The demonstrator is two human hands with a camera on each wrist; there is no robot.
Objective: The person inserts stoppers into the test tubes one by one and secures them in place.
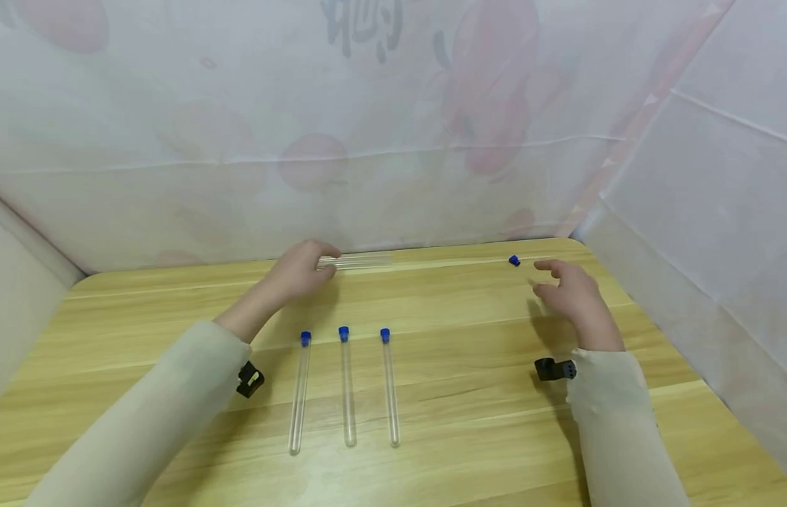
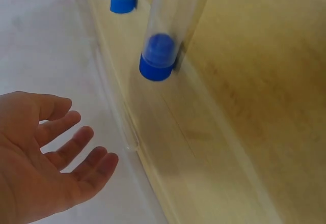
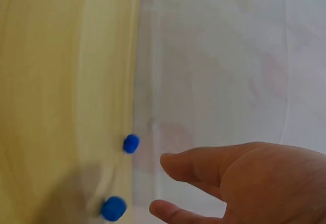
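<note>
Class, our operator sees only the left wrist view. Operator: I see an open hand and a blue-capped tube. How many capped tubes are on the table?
Observer: Three capped tubes lie side by side on the table, with their blue caps pointing away from the person.
Operator: Where is the right hand?
Observer: The right hand is open, holds nothing, and is just short of a loose blue cap at the table's far edge.
</note>
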